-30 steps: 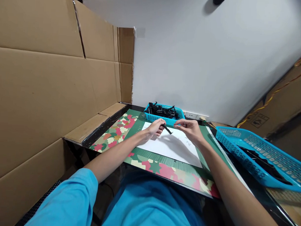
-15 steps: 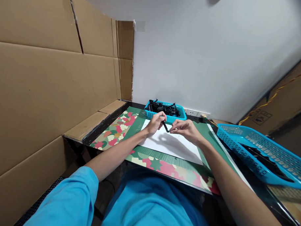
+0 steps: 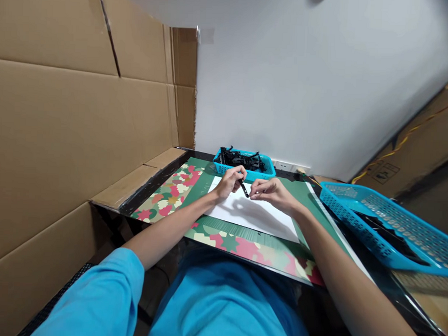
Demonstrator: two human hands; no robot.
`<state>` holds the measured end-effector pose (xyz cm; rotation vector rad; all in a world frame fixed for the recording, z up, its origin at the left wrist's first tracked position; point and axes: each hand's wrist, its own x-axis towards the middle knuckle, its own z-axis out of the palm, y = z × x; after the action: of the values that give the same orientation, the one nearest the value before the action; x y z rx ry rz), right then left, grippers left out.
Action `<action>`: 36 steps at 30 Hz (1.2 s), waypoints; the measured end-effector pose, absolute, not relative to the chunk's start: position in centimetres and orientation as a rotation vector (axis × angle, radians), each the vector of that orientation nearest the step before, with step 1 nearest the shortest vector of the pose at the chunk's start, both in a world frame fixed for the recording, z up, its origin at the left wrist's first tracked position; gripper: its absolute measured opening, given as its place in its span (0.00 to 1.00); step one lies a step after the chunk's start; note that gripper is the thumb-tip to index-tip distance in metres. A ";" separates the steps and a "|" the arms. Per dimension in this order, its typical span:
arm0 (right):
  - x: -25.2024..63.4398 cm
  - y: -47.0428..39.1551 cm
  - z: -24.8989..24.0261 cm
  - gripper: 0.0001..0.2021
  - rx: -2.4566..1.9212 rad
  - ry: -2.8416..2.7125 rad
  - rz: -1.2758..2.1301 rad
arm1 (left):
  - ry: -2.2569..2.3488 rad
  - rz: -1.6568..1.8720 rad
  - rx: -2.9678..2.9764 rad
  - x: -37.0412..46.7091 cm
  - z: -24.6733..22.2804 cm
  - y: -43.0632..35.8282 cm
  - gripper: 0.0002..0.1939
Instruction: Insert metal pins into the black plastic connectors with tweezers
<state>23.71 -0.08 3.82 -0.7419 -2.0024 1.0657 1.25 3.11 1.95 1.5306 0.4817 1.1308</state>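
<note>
My left hand [image 3: 230, 183] is closed round the upper end of a slim black part [image 3: 244, 189], which slants down to the right above a white sheet [image 3: 240, 215]. Beside the part's lower end, my right hand [image 3: 269, 191] has its thumb and fingertips pinched together. Whatever is between those fingertips is too small to make out. The sheet lies on a green mat [image 3: 197, 190] with a patterned border, and both hands cast shadows on it.
Behind my hands a blue basket [image 3: 270, 173] holds many black parts. A larger blue basket [image 3: 423, 238] with long black pieces stands at the right. Cardboard [image 3: 81, 133] walls the left side; a white wall [image 3: 303, 92] rises behind, with sockets [image 3: 283, 165] low down.
The view has shifted slightly. The black part has turned a little in my left hand, showing a different side. Both hands keep nearly the same pose.
</note>
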 end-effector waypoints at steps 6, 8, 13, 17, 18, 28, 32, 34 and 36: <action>23.8 0.0 3.9 0.10 -0.737 -2.081 1.129 | 0.472 1.084 1.579 1.4 2.0 2.9 0.13; 23.7 0.0 3.9 0.11 -0.745 -2.095 1.128 | 0.477 1.078 1.589 1.3 2.1 2.7 0.12; 23.6 -0.2 4.1 0.12 -0.755 -2.096 1.157 | 0.498 1.072 1.595 1.3 2.3 2.3 0.12; 23.6 -0.3 4.2 0.11 -0.748 -2.109 1.190 | 0.488 1.060 1.598 1.2 2.4 2.2 0.11; 23.5 -0.3 4.1 0.11 -0.746 -2.115 1.195 | 0.487 1.056 1.597 1.2 2.4 2.2 0.11; 23.4 -0.5 4.2 0.15 -0.759 -2.152 1.228 | 0.520 1.011 1.647 1.4 2.0 2.4 0.14; 23.4 -0.4 4.0 0.14 -0.749 -2.102 1.273 | 0.509 1.009 1.640 1.3 2.1 2.4 0.15; 23.4 -0.3 3.8 0.13 -0.754 -2.073 1.294 | 0.494 1.018 1.636 1.2 2.2 2.5 0.14; 23.4 -0.2 3.6 0.12 -0.761 -2.059 1.297 | 0.481 1.027 1.634 1.2 2.2 2.5 0.14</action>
<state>23.43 -0.17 3.58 -0.7614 -2.0595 1.2966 1.21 2.45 2.23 1.6339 0.4810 1.0271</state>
